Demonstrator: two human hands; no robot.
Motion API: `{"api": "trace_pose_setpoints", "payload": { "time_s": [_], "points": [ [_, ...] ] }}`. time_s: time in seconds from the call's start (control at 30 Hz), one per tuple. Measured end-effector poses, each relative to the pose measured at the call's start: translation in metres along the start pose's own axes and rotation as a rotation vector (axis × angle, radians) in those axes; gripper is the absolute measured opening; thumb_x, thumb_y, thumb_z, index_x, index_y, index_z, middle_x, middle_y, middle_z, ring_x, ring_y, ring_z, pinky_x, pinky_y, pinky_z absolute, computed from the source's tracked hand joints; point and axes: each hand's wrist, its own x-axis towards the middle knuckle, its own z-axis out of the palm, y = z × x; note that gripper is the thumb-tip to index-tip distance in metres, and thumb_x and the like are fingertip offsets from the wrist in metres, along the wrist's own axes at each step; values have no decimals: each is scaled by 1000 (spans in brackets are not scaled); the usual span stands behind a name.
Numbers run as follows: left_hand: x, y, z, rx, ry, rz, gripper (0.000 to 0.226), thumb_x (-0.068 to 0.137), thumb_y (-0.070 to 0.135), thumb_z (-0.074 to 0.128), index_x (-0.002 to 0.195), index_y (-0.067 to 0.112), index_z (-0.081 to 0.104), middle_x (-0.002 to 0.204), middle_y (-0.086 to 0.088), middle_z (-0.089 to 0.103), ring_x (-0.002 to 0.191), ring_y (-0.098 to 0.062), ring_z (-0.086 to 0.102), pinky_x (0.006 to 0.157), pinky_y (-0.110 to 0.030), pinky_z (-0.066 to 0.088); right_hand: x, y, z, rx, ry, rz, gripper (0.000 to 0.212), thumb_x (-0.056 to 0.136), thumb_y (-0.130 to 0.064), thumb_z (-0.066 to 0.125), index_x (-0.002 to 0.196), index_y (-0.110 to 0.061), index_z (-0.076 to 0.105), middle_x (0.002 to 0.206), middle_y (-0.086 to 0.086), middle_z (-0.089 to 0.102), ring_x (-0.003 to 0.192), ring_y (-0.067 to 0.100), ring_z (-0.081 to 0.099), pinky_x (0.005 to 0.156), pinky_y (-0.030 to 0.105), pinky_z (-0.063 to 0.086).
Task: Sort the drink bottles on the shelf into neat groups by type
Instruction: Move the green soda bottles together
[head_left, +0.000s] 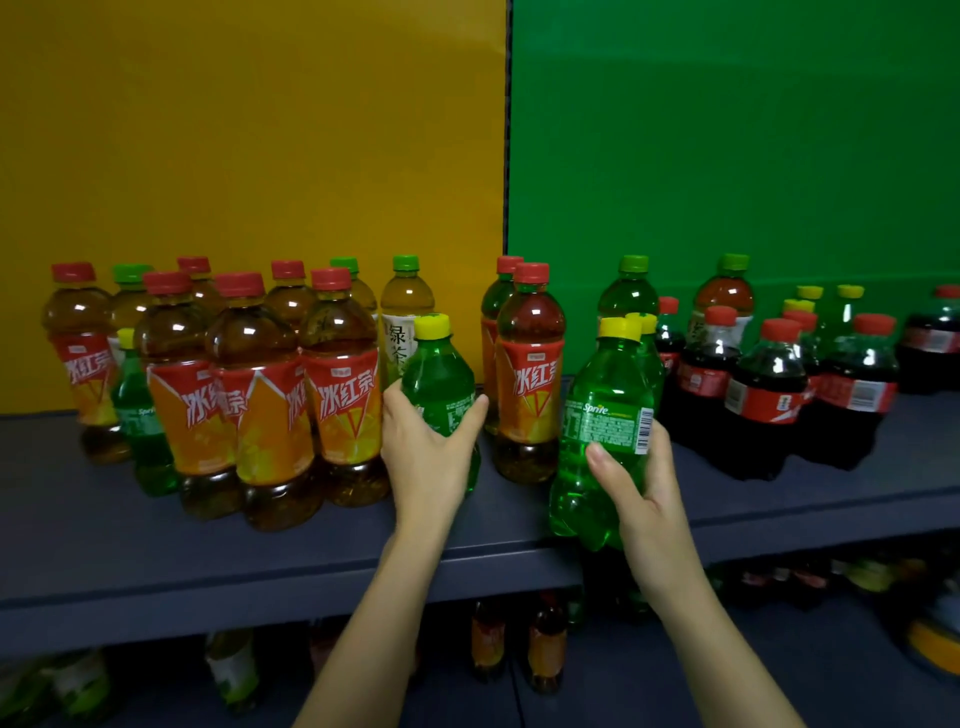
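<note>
Two small Sprite bottles are in hand. My left hand (431, 447) wraps the left Sprite bottle (439, 371) around its label band, fingers (396, 402) curled on one side and thumb on the other, with the bottle near the middle of the shelf (156, 545), just beside the iced tea bottles (343, 405) at its 9 o'clock. My right hand (641, 488) grips the right Sprite bottle (605, 395) low on the label. It sits at about 4 o'clock from the first, slightly tilted, and its base is over the shelf's front edge, so I judge it lifted. Both look full, so I expect modest weight for their size and walls kept firm by the fizz. The smooth plastic could slip, so the label band at the waist is the safest hold. Each is translucent green with a yellow cap, and the right one shows a white Sprite logo and a barcode. The cola bottles (763, 395) stand at 3 o'clock.
</note>
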Motion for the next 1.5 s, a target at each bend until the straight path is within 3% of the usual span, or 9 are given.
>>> {"api": "trace_pose_setpoints", "payload": {
  "time_s": [0.17,0.33,0.5,0.67,0.9,1.0,1.13,1.37,1.5],
  "points": [
    [-25,21,-22,-118,-100,93,55,70,33,77,114,14,50,108,-4,62,100,-17,59,87,-32,50,-18,-7,-1,-3,75,-10,74,61,-53,63,128,-29,42,109,-17,64,105,5,61,89,30,50],
    [-47,39,-26,-273,-298,67,39,70,26,78,102,28,54,93,15,65,84,5,61,73,-14,50,-43,-13,-19,-13,164,6,63,61,-50,64,119,-33,48,102,-19,67,98,4,64,78,23,54],
    [-76,59,-1,-364,-440,55,45,67,31,80,102,20,55,87,11,66,79,1,63,67,-16,50,-62,-23,-55,-59,277,21,64,62,-52,66,122,-34,48,108,-18,65,104,6,61,87,32,51],
    [-109,79,47,-446,-540,-6,41,65,33,80,95,27,54,85,8,67,79,-7,65,70,-32,55,-73,-30,-114,-97,339,-7,51,66,-44,68,114,-37,51,97,-21,66,96,7,64,71,22,53],
    [-154,125,139,-517,-591,-19,32,71,20,78,94,26,56,82,8,65,73,-5,63,67,-29,55,-68,-41,-228,-174,376,-38,64,61,-53,64,120,-34,49,101,-20,65,97,4,63,72,18,52],
    [-174,144,180,-542,-607,-33,35,69,23,80,94,30,57,83,9,67,77,-7,65,70,-31,56,-60,-44,-282,-208,375,-37,77,61,-57,65,130,-31,43,118,-16,60,112,7,57,89,30,51],
    [-196,166,232,-580,-611,-49,40,62,36,78,96,28,58,92,5,68,83,-9,66,70,-20,53,-45,-44,-340,-222,370,-42,51,74,-37,67,122,-34,47,102,-25,64,97,-5,61,76,17,51],
    [-210,189,314,-566,-612,-62,30,75,19,75,96,30,56,91,11,67,80,5,63,64,-6,45,-5,-30,-409,-228,397,-36,30,87,-17,59,102,-41,48,83,-37,63,81,-18,58,66,6,46],
    [-206,192,360,-524,-588,-47,29,75,23,75,95,31,55,90,14,64,80,9,60,68,-6,43,25,-19,-443,-244,357,-65,46,75,-45,65,116,-30,50,96,-28,66,92,-5,62,80,24,51]
  ]
}}
